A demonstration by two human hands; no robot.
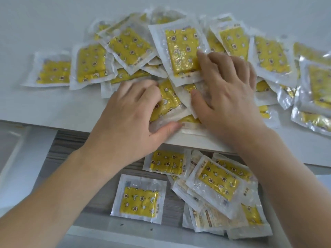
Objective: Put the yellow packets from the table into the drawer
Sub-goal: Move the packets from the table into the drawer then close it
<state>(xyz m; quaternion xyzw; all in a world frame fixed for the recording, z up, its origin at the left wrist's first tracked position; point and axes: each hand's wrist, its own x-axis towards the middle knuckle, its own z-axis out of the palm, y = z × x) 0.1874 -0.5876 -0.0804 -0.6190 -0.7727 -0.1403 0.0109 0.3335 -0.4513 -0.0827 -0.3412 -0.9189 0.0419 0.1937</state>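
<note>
Several yellow packets in clear wrappers lie heaped on the white table (44,108). The biggest heap of packets (180,49) is at the middle, spreading left and right. My left hand (132,115) curls its fingers and thumb round packets (170,102) at the table's front edge. My right hand (227,92) lies flat on the heap beside it, fingers spread, thumb pressing a wrapper. Below the edge the open drawer (100,199) holds several packets: one flat packet (139,199) at the middle, a pile (220,187) at the right.
More packets (317,90) reach the table's right side, one packet (53,71) lies alone at the left. The drawer's wood-grain floor shows bare at its left. The drawer's white front rim (125,230) runs along the bottom.
</note>
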